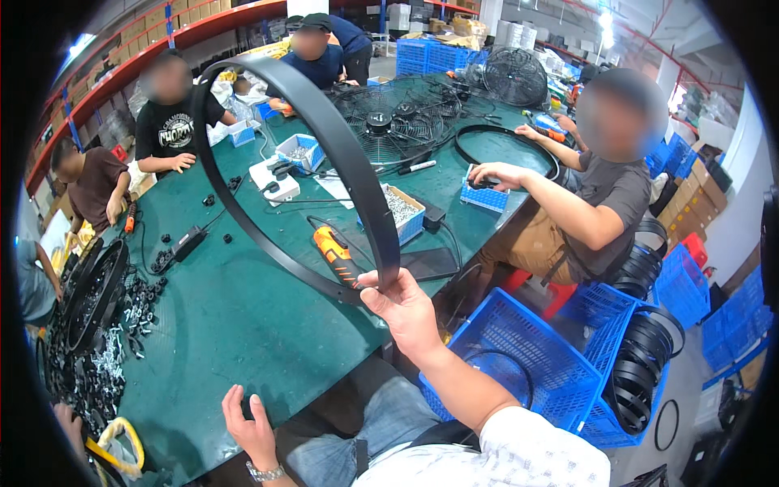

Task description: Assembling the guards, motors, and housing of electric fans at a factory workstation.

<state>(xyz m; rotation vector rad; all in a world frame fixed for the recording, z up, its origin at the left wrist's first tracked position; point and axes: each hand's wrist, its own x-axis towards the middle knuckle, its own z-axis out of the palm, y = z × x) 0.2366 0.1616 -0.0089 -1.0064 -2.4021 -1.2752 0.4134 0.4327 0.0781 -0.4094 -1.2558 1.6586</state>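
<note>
My right hand [406, 312] pinches the lower edge of a large black hoop [361, 183] between thumb and fingers. The hoop stands tilted above the green table [243, 325], with its open middle facing the table. Low over the table's near edge, my left hand [251, 426] holds nothing, its fingers apart. Just behind the hoop's lower end lies an orange and black power screwdriver [333, 250]. Beside it are a blue box [411, 227] of small screws, a black adapter [436, 215] and a flat dark slab [430, 264].
Black parts and screws [101, 349] are heaped at the left. Fan grilles [381, 122] lie farther back. At the right, a co-worker [608, 187] reaches to a small blue box [484, 197] near another hoop [507, 131]. Blue crates [519, 349] stand beside me.
</note>
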